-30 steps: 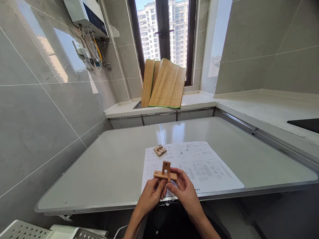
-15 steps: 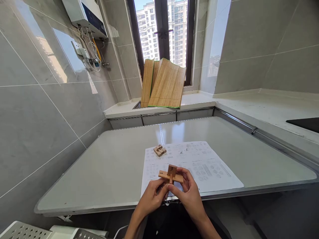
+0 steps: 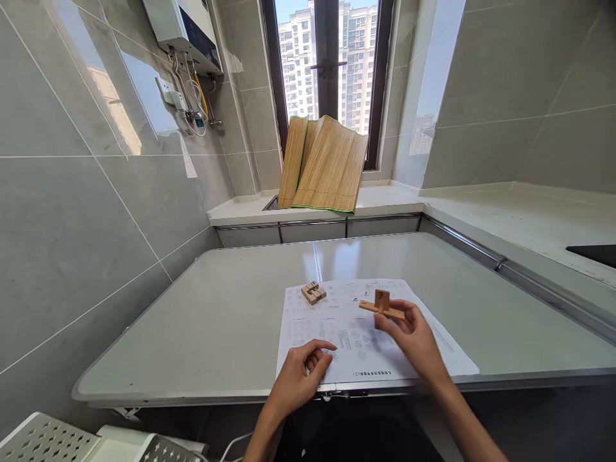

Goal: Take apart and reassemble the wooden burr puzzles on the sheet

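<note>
Between the thumb and fingers of my right hand [image 3: 414, 333] is a wooden puzzle assembly [image 3: 382, 304], made of flat numbered pieces fitted crosswise. It is held above the right part of a printed sheet [image 3: 312, 327]. My left hand [image 3: 303, 375] rests at the sheet's near edge, fingers curved and apart from the thumb, with nothing in it. Farther back on the sheet lies a small cluster of wooden blocks [image 3: 314, 293], touched by neither hand. The lower part of the assembly is partly covered by my right fingers.
The sheet lies on a pale folding table [image 3: 202, 321] with a seam down its middle. Behind it a bamboo mat [image 3: 332, 167] leans against the window on a white ledge. A white perforated basket [image 3: 48, 439] is at the lower left.
My left hand has let go of the wooden puzzle assembly. My right hand has carried it to the right and farther from me. The view has shifted slightly.
</note>
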Demonstrator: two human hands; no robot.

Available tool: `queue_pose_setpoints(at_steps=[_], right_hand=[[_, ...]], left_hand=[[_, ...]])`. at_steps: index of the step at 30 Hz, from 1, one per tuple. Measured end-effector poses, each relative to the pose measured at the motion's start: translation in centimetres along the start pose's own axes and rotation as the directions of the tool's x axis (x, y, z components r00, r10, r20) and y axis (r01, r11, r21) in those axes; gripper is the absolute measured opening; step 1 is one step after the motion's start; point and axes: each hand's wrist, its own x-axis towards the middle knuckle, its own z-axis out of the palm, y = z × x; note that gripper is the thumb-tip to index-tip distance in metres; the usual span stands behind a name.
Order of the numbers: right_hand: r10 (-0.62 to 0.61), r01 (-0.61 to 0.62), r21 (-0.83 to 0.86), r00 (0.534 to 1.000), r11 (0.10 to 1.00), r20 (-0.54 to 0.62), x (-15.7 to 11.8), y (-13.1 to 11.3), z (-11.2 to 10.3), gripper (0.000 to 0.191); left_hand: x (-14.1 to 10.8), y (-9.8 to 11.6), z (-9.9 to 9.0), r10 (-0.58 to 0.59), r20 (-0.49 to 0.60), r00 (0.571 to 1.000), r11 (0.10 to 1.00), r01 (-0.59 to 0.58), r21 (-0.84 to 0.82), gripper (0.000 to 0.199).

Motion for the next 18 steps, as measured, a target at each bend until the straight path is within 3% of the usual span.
queue_pose_setpoints(at_steps=[4,7,11,18], right_hand=[[0.031,-0.077,-0.28,0.986,0.957,-0.167,4.7,0.0,-4.7,0.067],[0.039,-0.147,-0.451,0.97,0.881,-0.239,6.8,-0.1,-6.9,0.067],[0.088,-0.199,-0.53,0.97,0.825,-0.228,8.2,0.4,-8.1,0.066],[0.036,-0.169,-0.516,0.965,0.839,-0.258,10.4,2.3,-8.4,0.061]], left_hand=[[-0.1,0.0,0.0,-0.008,-0.014,1.0,1.0,0.008,-0.003,0.035],[-0.1,0.1,-0.1,-0.012,-0.019,1.0,1.0,0.012,0.001,0.035],[-0.2,0.0,-0.2,-0.013,-0.019,1.0,1.0,0.013,0.013,0.034],[-0.1,0.0,0.0,-0.014,-0.02,1.0,1.0,0.014,0.022,0.034]])
